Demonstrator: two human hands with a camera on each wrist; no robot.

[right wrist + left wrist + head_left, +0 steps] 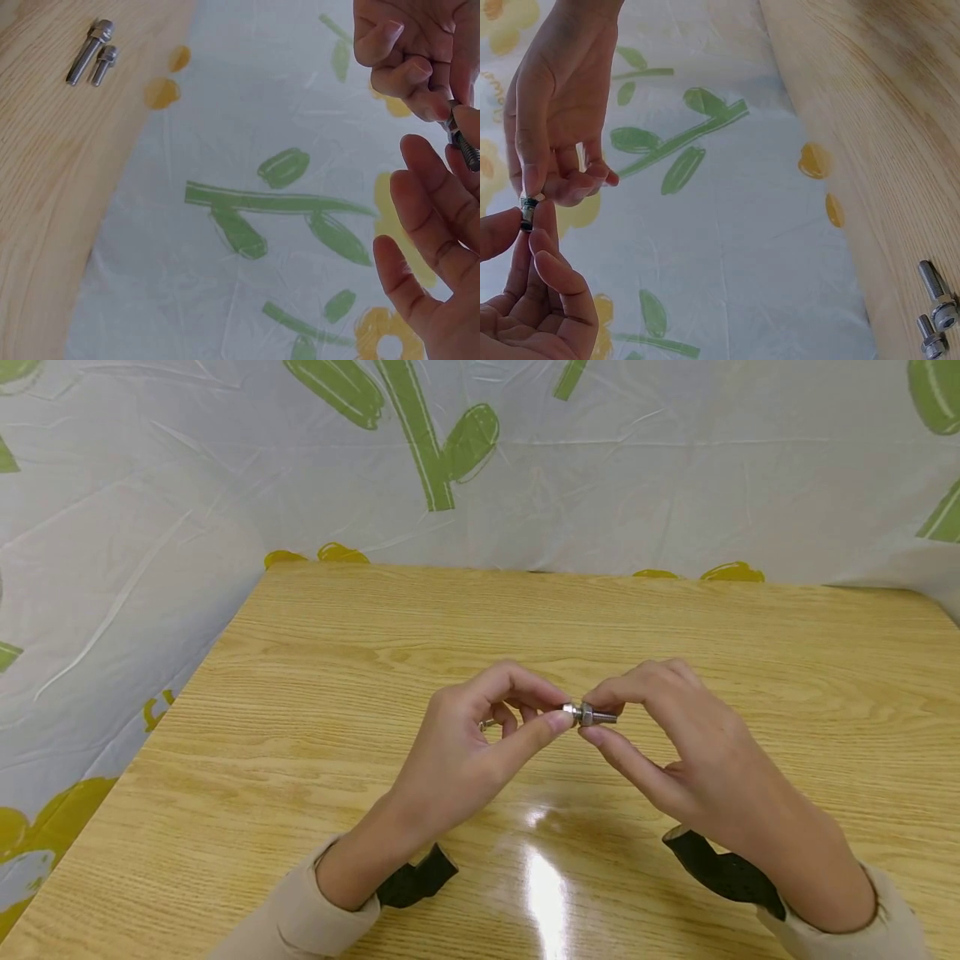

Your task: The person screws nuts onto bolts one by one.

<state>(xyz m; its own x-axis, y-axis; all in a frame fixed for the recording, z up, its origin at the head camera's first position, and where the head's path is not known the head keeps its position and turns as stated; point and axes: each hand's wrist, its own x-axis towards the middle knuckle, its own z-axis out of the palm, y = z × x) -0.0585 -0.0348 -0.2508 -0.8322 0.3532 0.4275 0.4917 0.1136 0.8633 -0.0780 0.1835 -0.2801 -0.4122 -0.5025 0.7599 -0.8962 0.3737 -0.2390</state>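
Above the table, my left hand [476,752] pinches the head end of a silver metal bolt [606,718] between thumb and forefinger. From the other side, the thumb and forefinger of my right hand [690,760] pinch a hex nut [587,714] that sits around the bolt's shank. The threaded end sticks out past the nut toward the right palm. A small shiny band, perhaps a ring [486,724], shows among the left hand's curled fingers. Fingertips partly cover the bolt head.
On the wooden table [337,635] lie a larger bolt [932,281] and a smaller bolt [927,334], side by side, each with a nut near its head. A white sheet [600,468] with green and yellow plant prints hangs behind the table. Dark straps [723,864] circle both wrists.
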